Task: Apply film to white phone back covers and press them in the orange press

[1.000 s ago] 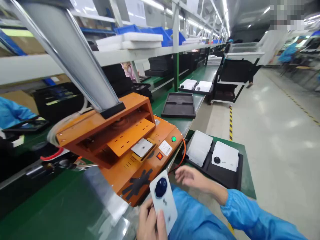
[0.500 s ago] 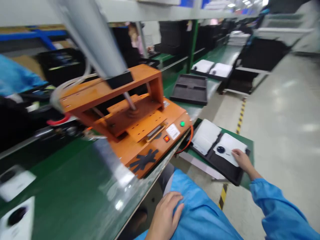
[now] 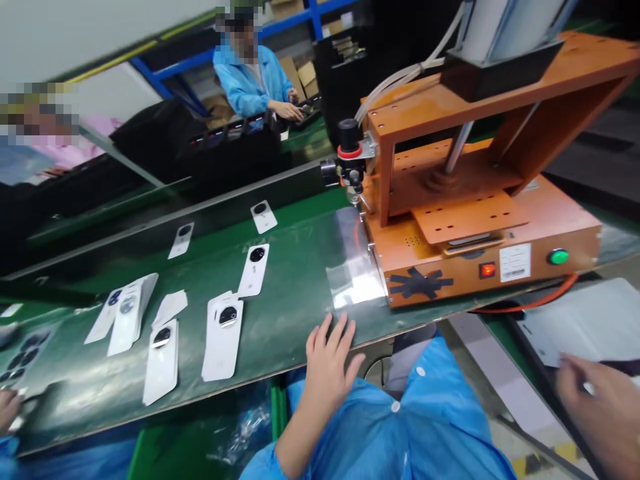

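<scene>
My left hand (image 3: 330, 363) is open, its fingers spread at the front edge of the green table, near a clear plastic sheet (image 3: 357, 287). It holds nothing. At the lower right my right hand (image 3: 603, 410) is over a dark tray (image 3: 533, 363) with white sheets (image 3: 590, 320). Its fingers are curled and blurred, so I cannot make out whether they grip anything. An orange press (image 3: 485, 260) with a green button stands between the hands. Left of my left hand lie a stack of white phone back covers (image 3: 220, 353) with dark round camera areas and a single cover (image 3: 254, 280).
More cover stacks lie to the left (image 3: 165, 373) (image 3: 130, 320). A co-worker's hand (image 3: 7, 408) is at the left edge. Another person in blue (image 3: 250, 87) works across the line. A green bin (image 3: 165, 447) sits below the table edge.
The view has swung left, bringing the cover stacks and co-workers into sight. My left hand has moved from my lap to the table edge. My right hand remains by the tray.
</scene>
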A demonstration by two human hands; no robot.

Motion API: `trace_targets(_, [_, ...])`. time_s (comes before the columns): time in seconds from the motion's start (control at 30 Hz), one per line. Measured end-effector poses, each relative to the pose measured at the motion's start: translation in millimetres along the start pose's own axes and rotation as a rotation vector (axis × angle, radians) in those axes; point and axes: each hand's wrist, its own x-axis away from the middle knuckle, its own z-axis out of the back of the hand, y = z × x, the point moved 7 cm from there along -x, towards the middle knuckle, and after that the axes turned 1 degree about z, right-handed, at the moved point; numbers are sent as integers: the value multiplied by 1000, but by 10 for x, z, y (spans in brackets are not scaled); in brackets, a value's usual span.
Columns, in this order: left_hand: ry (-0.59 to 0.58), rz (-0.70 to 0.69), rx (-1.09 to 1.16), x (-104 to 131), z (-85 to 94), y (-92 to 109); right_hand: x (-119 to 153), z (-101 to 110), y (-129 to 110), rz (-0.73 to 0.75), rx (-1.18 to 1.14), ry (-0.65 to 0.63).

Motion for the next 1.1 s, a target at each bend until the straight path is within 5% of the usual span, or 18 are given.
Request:
trace_targets(0.17, [-4, -17, 75, 172, 135, -43, -49, -964, -2108, 610, -225, -389])
trace_targets(0.27, [90, 75, 192, -212, 229, -353, -228, -1306, -3188, 708, -322, -558])
trace_targets(0.37, [122, 175, 232, -750, 171, -724, -529, -1690, -3846, 727, -189, -653])
trace_targets(0.5, [101, 241, 264, -1117, 37, -993, -974, -2175, -4161, 679, 95, -670])
trace_targets(0.73, [159, 286, 377, -1069, 69, -1016, -1178, -2648, -4355, 798, 134, -786])
trace_targets(1.1, [220, 371, 466, -1081, 58, -1101, -1030, -2608, -4447, 918, 112, -717])
